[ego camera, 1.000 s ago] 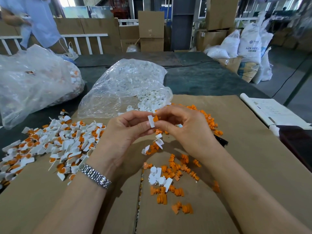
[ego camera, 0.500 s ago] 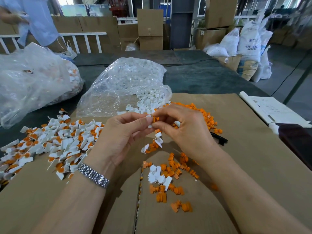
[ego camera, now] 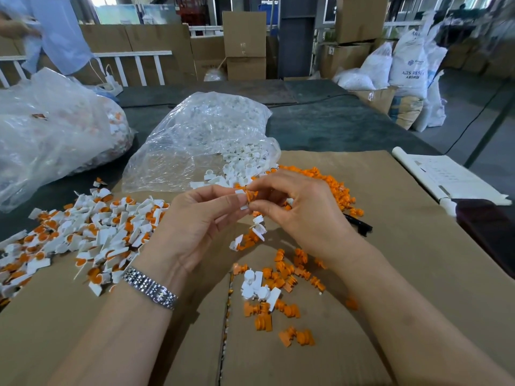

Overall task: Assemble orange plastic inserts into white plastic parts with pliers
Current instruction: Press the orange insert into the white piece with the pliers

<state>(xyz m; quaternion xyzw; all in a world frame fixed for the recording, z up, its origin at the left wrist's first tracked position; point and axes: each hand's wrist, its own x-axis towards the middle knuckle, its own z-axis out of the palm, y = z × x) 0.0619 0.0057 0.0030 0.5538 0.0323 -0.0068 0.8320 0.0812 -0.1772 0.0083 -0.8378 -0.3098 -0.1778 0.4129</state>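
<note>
My left hand pinches a small white plastic part between thumb and fingers above the cardboard. My right hand pinches an orange insert pressed against that white part. Loose orange inserts and a few white parts lie below the hands. A pile of joined white-and-orange pieces spreads at the left. More orange inserts lie behind my right hand. The black pliers lie on the cardboard, mostly hidden by my right hand.
An open clear bag of white parts lies ahead, a bigger bag at the far left. A paper sheet and a dark object sit at the right edge. A person stands at the back left.
Both hands stayed together over the cardboard; the orange insert has been pushed closer into the white part. The view shifted slightly.
</note>
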